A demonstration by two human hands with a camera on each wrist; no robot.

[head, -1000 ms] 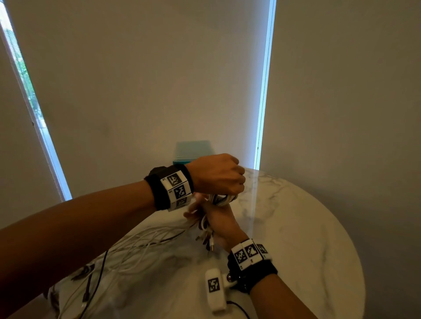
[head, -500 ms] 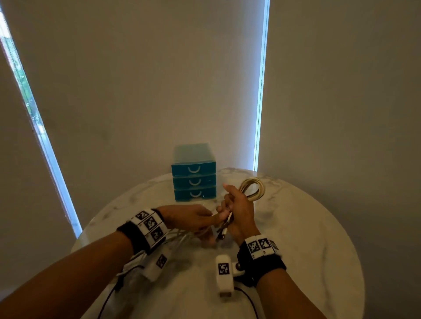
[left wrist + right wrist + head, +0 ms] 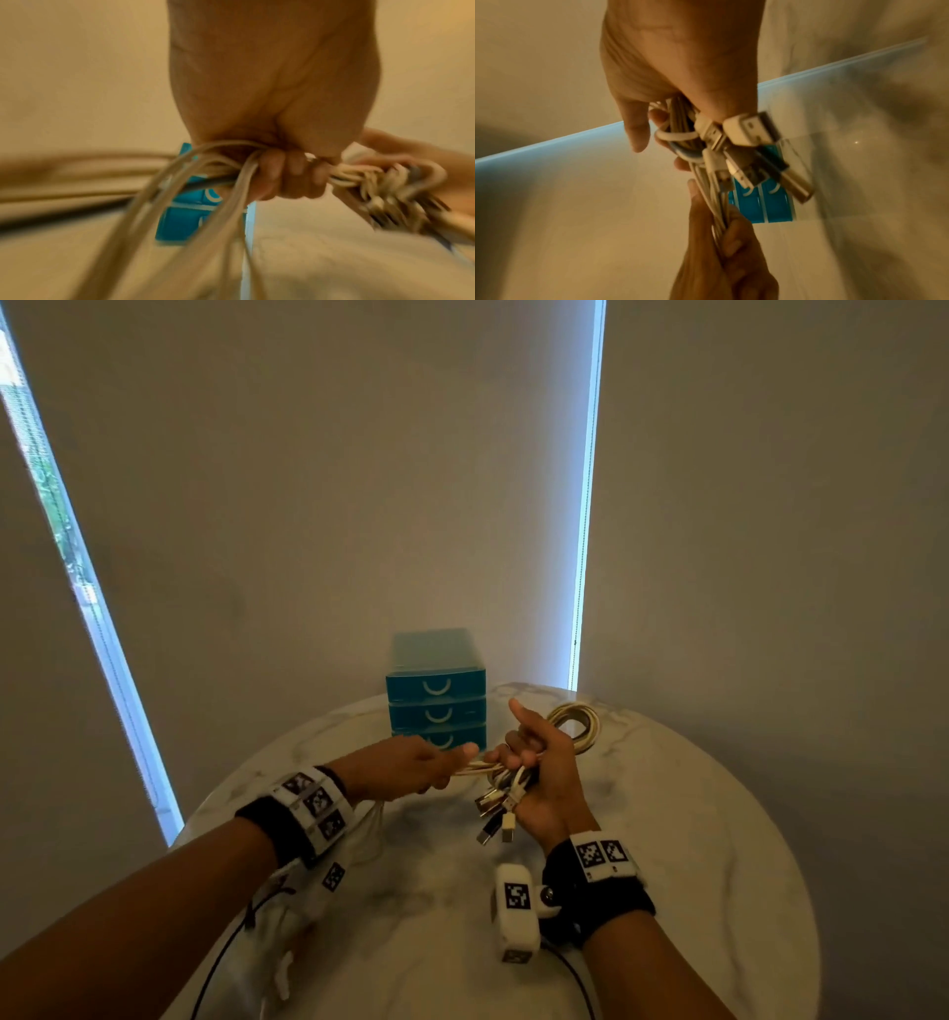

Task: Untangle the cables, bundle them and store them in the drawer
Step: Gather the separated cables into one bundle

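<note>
Above 1 marble table, 2 hands — left hand, right hand — clench fingers around 1 cable bundle.

Place: we take this for a room in a home or small office; we cannot tell which.
Table: we see a round white marble-patterned table.
Storage: a small teal three-drawer desktop organiser stands at its far edge.
Windows: plain roller blinds hang drawn behind it, with daylight showing in narrow strips at their edges.
</note>
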